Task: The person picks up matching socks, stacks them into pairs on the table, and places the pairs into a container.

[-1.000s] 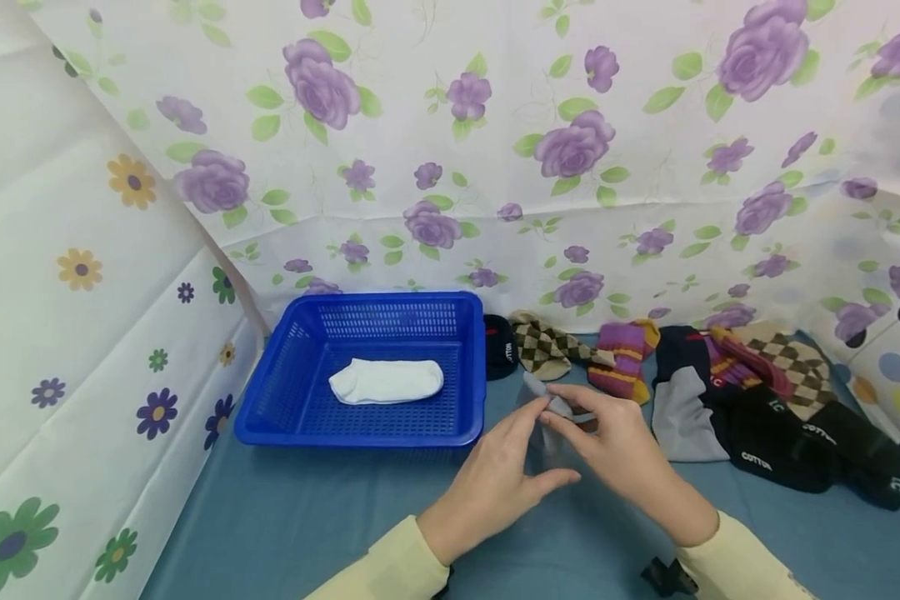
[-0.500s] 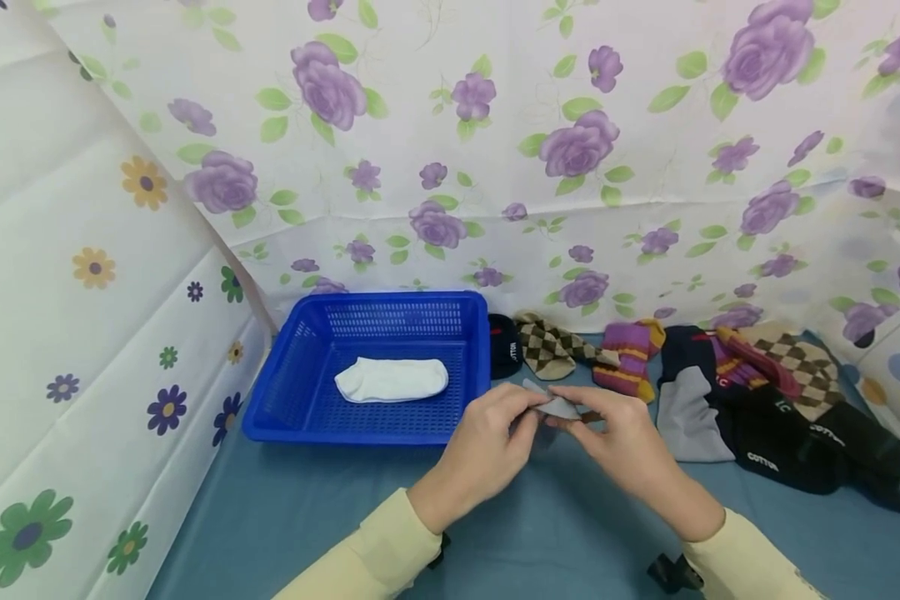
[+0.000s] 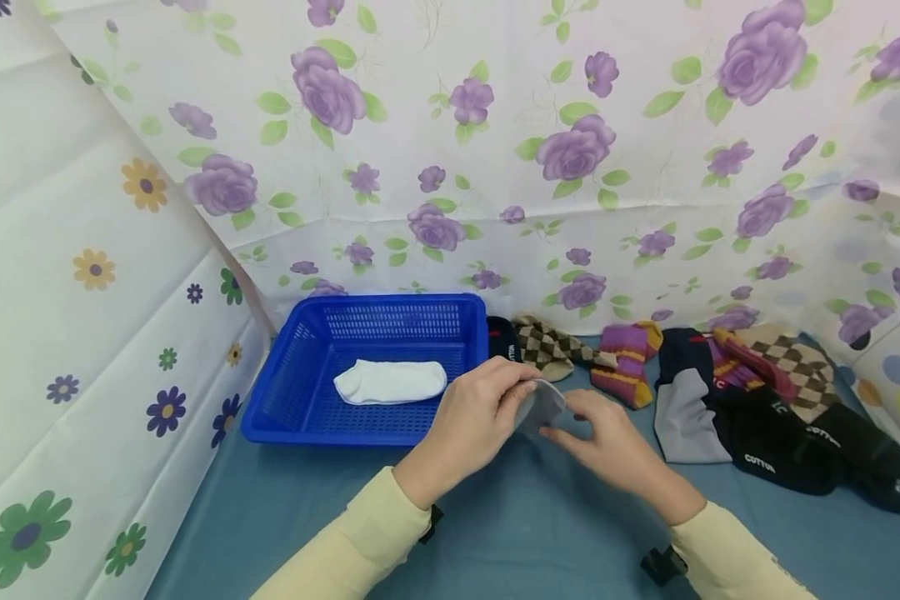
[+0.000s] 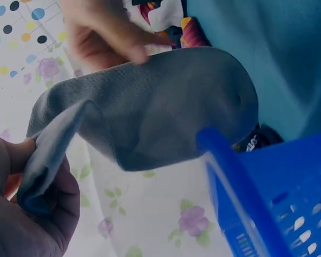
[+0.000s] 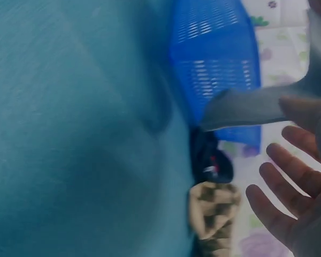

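Observation:
A grey ankle sock [image 3: 544, 407] is held up over the blue table, just right of the blue basket [image 3: 311, 435]. My left hand [image 3: 468, 417] pinches its folded cuff between thumb and fingers. In the left wrist view the rest of the sock [image 4: 171, 107] stretches away sideways, its rounded end overlapping the basket rim. My right hand [image 3: 615, 433] is at the sock's other side. Its thumb [image 5: 302, 111] lies against the fabric in the right wrist view, while the fingers are spread and fairly straight. A white sock [image 3: 390, 382] lies flat inside the basket.
Along the back lie a black sock [image 3: 501, 340], a checkered sock [image 3: 546, 348] and a purple-orange striped sock [image 3: 621, 365]. At the right is a pile with a grey sock [image 3: 686, 421] and black socks [image 3: 780, 454]. Flowered cloth [image 3: 420, 125] hangs behind.
Both hands pinched the grey sock together half a second ago. Since then my right fingers have spread, and the sock hangs more open from my left hand, which has shifted slightly upward.

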A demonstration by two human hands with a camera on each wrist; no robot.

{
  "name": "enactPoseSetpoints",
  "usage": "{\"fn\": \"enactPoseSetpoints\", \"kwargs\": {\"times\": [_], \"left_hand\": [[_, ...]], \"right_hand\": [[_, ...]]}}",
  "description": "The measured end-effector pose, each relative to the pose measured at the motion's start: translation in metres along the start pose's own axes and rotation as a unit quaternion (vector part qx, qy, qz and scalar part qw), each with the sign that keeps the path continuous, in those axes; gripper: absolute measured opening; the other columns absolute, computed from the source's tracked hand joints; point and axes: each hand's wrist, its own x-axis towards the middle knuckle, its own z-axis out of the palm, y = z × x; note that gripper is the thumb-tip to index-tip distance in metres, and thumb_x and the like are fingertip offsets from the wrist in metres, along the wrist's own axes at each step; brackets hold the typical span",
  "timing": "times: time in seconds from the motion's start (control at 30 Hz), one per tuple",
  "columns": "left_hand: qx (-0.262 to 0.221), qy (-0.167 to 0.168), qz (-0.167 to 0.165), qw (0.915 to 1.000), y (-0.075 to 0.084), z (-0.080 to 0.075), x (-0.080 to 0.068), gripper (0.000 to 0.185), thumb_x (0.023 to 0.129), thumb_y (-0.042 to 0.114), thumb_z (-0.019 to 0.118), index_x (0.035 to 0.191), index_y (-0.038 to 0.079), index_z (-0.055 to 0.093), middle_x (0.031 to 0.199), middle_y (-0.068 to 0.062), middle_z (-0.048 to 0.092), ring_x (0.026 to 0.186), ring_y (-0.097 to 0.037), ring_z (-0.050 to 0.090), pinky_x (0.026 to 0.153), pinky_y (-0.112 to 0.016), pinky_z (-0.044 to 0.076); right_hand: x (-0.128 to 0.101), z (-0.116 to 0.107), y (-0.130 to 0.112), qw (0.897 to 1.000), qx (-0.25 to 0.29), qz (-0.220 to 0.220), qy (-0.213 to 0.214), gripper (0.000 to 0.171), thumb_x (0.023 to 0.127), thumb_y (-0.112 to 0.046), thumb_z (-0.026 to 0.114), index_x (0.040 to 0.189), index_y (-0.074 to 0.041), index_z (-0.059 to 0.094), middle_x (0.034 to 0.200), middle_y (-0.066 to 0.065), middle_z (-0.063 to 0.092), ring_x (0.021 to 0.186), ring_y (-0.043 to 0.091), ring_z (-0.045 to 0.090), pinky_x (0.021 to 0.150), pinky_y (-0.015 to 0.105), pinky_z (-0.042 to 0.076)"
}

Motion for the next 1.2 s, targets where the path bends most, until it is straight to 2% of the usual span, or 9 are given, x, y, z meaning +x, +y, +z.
{"fn": "enactPoseSetpoints", "kwargs": {"times": [0.27, 0.47, 0.5, 0.6, 0.77, 0.9, 1.0, 1.07, 1.2], "left_hand": [[-0.018, -0.037, -0.001, 0.9992, -0.004, -0.008, 0.001, 0.023, 0.098, 0.027, 0.048, 0.111, 0.021, 0.066, 0.096, 0.008, 0.062, 0.073, 0.003, 0.052, 0.060, -0.010, 0.043], [-0.061, -0.066, -0.013, 0.9959, -0.010, -0.017, 0.003, 0.022, 0.094, 0.024, 0.055, 0.111, 0.018, 0.068, 0.100, 0.004, 0.067, 0.081, 0.001, 0.060, 0.065, -0.011, 0.048], [-0.062, -0.072, -0.020, 0.9952, -0.011, -0.019, 0.003, 0.023, 0.093, 0.024, 0.057, 0.111, 0.017, 0.068, 0.102, 0.003, 0.068, 0.083, 0.000, 0.061, 0.067, -0.011, 0.049], [-0.058, -0.098, -0.043, 0.9926, -0.016, -0.025, 0.002, 0.024, 0.090, 0.024, 0.061, 0.112, 0.017, 0.068, 0.106, 0.002, 0.068, 0.089, -0.002, 0.064, 0.072, -0.014, 0.051], [-0.046, -0.169, -0.075, 0.9816, -0.021, -0.034, 0.003, 0.031, 0.086, 0.018, 0.067, 0.117, 0.018, 0.065, 0.110, 0.001, 0.067, 0.092, -0.003, 0.064, 0.073, -0.015, 0.052], [-0.038, -0.218, -0.102, 0.9699, -0.025, -0.039, 0.003, 0.034, 0.086, 0.006, 0.065, 0.119, 0.016, 0.065, 0.108, -0.001, 0.069, 0.088, -0.004, 0.065, 0.070, -0.015, 0.052], [-0.012, -0.215, -0.103, 0.9710, -0.028, -0.039, 0.003, 0.030, 0.087, 0.003, 0.062, 0.114, 0.015, 0.067, 0.103, 0.000, 0.070, 0.083, -0.004, 0.065, 0.068, -0.016, 0.052], [0.020, -0.196, -0.094, 0.9759, -0.030, -0.038, 0.002, 0.026, 0.087, 0.005, 0.063, 0.109, 0.017, 0.070, 0.100, 0.001, 0.071, 0.080, -0.004, 0.064, 0.067, -0.016, 0.052], [0.077, -0.147, -0.084, 0.9826, -0.031, -0.038, 0.000, 0.018, 0.088, 0.010, 0.064, 0.099, 0.022, 0.073, 0.095, 0.006, 0.072, 0.074, -0.001, 0.061, 0.063, -0.017, 0.049]], "right_hand": [[-0.003, 0.014, 0.015, 0.997, 0.052, 0.044, -0.046, 0.045, 0.080, -0.042, 0.071, 0.120, -0.042, 0.053, 0.112, -0.019, 0.060, 0.100, 0.000, 0.060, 0.079, 0.028, 0.053], [-0.006, 0.009, 0.023, 0.996, 0.056, 0.060, -0.046, 0.017, 0.091, -0.028, 0.061, 0.107, -0.031, 0.067, 0.097, -0.013, 0.069, 0.072, 0.001, 0.063, 0.060, 0.022, 0.049], [-0.006, 0.005, 0.024, 0.995, 0.052, 0.066, -0.047, 0.018, 0.091, -0.023, 0.061, 0.106, -0.029, 0.068, 0.097, -0.010, 0.070, 0.063, 0.004, 0.060, 0.054, 0.023, 0.047], [-0.007, -0.006, 0.027, 0.994, 0.053, 0.087, -0.050, 0.027, 0.089, -0.010, 0.061, 0.109, -0.027, 0.068, 0.101, -0.005, 0.070, 0.063, 0.008, 0.061, 0.051, 0.023, 0.045], [-0.008, -0.021, 0.032, 0.987, 0.092, 0.114, -0.060, 0.040, 0.085, 0.000, 0.062, 0.113, -0.028, 0.068, 0.108, 0.003, 0.069, 0.066, 0.012, 0.065, 0.048, 0.025, 0.050], [-0.011, -0.029, 0.034, 0.990, 0.079, 0.109, -0.049, 0.044, 0.080, 0.004, 0.062, 0.110, -0.027, 0.070, 0.108, 0.005, 0.069, 0.048, 0.004, 0.049, 0.040, 0.021, 0.040], [-0.013, -0.035, 0.033, 0.991, 0.066, 0.109, -0.037, 0.038, 0.081, 0.000, 0.063, 0.108, -0.025, 0.071, 0.101, 0.004, 0.071, 0.036, 0.006, 0.030, 0.035, 0.021, 0.031], [-0.013, -0.039, 0.031, 0.992, 0.054, 0.106, -0.032, 0.031, 0.084, -0.006, 0.066, 0.108, -0.024, 0.071, 0.095, 0.004, 0.072, 0.036, 0.005, 0.032, 0.036, 0.022, 0.032], [-0.013, -0.047, 0.027, 0.995, 0.019, 0.092, -0.024, 0.030, 0.085, -0.014, 0.068, 0.112, -0.029, 0.069, 0.108, 0.006, 0.070, 0.035, 0.003, 0.030, 0.036, 0.022, 0.033]]}}
